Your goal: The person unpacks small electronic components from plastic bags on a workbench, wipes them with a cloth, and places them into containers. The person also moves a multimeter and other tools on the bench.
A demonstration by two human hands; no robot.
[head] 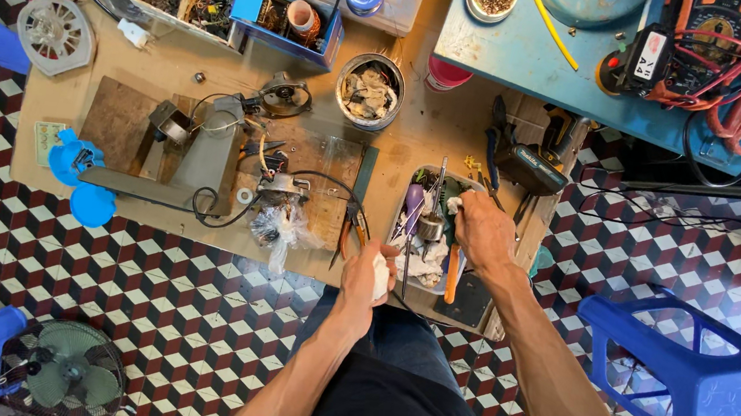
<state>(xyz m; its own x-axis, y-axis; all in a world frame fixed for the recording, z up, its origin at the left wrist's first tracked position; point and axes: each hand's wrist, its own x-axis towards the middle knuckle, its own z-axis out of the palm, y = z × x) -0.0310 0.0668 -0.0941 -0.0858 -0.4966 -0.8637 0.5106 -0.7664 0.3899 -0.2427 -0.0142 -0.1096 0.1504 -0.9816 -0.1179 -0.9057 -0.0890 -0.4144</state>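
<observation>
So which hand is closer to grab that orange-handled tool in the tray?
Probably the right hand: it is already over the tray, beside the orange-handled tool. The left hand is holding a white rag.

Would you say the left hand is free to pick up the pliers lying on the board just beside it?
Probably not straight away: the left hand is closed around a white rag. The pliers lie uncovered just beside it, so nothing else blocks the way.
</observation>
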